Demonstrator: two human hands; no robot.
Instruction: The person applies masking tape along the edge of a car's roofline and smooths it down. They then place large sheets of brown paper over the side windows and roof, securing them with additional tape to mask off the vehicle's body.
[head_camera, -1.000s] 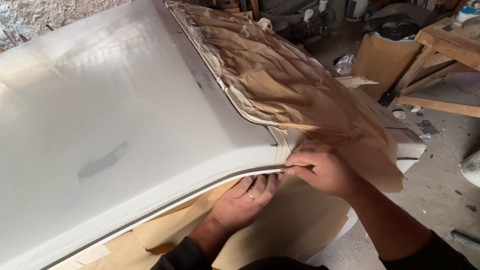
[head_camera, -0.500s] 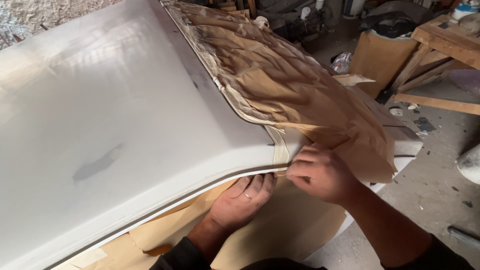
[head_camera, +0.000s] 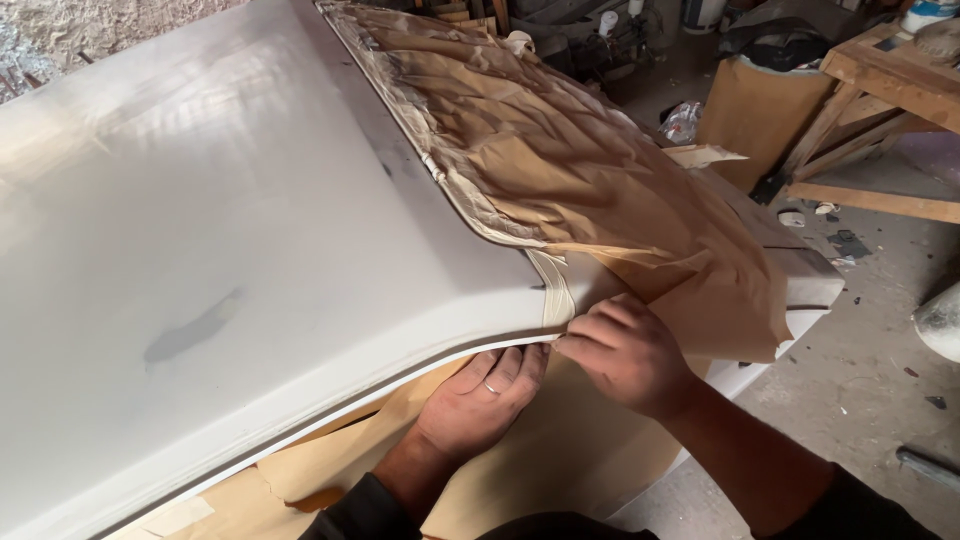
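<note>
A large grey primed car body panel (head_camera: 220, 250) fills the left of the view. Crumpled brown masking paper (head_camera: 560, 170) covers the part to its right, taped along the seam. My left hand (head_camera: 480, 400), with a ring on one finger, lies flat on brown paper just under the panel's lower edge, fingers together. My right hand (head_camera: 625, 350) pinches the lower end of a strip of beige masking tape (head_camera: 555, 290) at the panel's corner. More brown paper (head_camera: 560, 450) hangs below the edge under both hands.
A wooden bench frame (head_camera: 880, 90) stands at the upper right, with a brown cardboard-covered object (head_camera: 760, 110) beside it. Cans and clutter sit at the top. Concrete floor (head_camera: 870, 400) with scattered debris lies to the right.
The view has shifted slightly. My right hand has slid a little along the panel's corner, still pinching the tape; my left hand stays pressed under the edge.
</note>
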